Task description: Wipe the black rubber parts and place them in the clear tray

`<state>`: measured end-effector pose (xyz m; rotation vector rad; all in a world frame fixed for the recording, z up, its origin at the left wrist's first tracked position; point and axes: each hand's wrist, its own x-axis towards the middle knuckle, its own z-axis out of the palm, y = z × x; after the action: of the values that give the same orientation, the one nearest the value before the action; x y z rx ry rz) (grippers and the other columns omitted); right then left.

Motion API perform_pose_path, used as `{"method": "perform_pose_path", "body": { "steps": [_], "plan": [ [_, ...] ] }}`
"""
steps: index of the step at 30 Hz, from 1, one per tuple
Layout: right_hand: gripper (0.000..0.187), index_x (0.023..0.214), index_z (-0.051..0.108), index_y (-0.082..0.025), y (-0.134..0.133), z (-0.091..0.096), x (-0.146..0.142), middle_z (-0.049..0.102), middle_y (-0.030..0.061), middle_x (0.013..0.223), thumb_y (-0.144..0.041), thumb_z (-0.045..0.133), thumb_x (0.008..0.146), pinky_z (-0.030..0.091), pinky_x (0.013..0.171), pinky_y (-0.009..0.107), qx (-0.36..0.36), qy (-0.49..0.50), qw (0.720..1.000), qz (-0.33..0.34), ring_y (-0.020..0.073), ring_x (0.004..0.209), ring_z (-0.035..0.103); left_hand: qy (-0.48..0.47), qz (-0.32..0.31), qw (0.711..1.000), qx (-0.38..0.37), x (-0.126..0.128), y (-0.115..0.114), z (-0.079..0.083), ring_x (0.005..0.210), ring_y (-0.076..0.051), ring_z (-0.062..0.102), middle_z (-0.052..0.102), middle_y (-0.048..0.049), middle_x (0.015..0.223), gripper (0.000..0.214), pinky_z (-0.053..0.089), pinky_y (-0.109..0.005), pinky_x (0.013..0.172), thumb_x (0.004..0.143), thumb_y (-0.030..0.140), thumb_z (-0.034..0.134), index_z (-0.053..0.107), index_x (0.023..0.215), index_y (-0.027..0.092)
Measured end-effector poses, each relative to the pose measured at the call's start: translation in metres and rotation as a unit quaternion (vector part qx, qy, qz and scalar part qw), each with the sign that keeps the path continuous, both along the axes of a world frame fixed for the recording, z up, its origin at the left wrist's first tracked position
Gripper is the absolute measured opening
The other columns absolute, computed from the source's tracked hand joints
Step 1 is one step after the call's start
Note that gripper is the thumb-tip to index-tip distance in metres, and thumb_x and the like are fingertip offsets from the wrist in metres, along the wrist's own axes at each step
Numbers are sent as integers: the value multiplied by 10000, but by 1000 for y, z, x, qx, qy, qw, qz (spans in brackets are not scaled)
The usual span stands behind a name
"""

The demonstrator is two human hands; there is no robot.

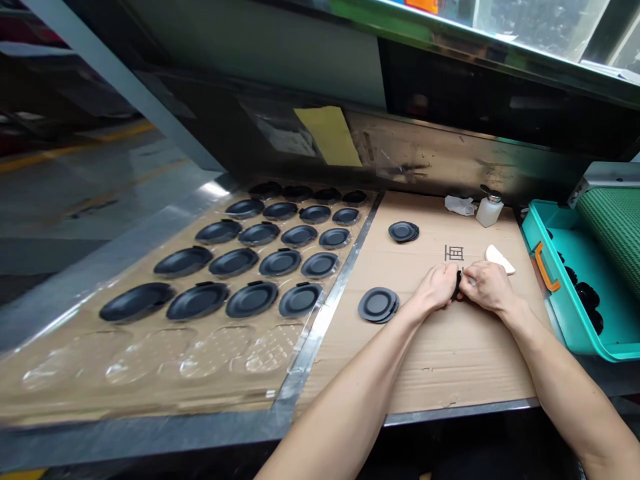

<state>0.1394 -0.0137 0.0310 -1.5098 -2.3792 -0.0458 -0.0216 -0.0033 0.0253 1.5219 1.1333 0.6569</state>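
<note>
Above the cardboard sheet (440, 360), my left hand (440, 285) is closed around a small black plastic part (457, 285), which is seen nearly edge-on. My right hand (486, 287) pinches the same part from the other side, its fingertips meeting those of the left; most of the part is hidden. Left of my hands, a pair of overlapping round black parts (379, 305) lies on the cardboard. Farther back lies another such overlapping pair (403, 231). A white half-round piece (499, 259) rests just beyond my right hand.
A clear blister tray (215, 353) at left holds rows of black round parts; its front row of pockets bears none. A teal bin (555, 313) with black pieces stands at right, beside a green conveyor belt (613, 227). A pump bottle (490, 208) and crumpled white tissue (460, 205) sit at the back.
</note>
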Motion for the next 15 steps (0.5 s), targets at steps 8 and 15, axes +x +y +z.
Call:
{"method": "perform_pose_path", "body": {
  "steps": [8,15],
  "plan": [
    [248,699,690,-186,-1,0,-3,722,58,788,-208,552,904,387,713,272,28,-28,999,-11,171,753,619,2,9,1000,19,2,-2,-3,353,-129,484,512,-19,399,522,396,-220,428,940,349,264,566,550,181],
    [242,690,693,-186,-2,7,-5,722,55,777,-203,572,898,397,702,268,-13,-32,999,-11,168,733,618,17,8,1000,7,3,-2,-2,354,-135,507,501,-24,370,542,401,-215,431,937,337,262,572,523,177]
  ]
}}
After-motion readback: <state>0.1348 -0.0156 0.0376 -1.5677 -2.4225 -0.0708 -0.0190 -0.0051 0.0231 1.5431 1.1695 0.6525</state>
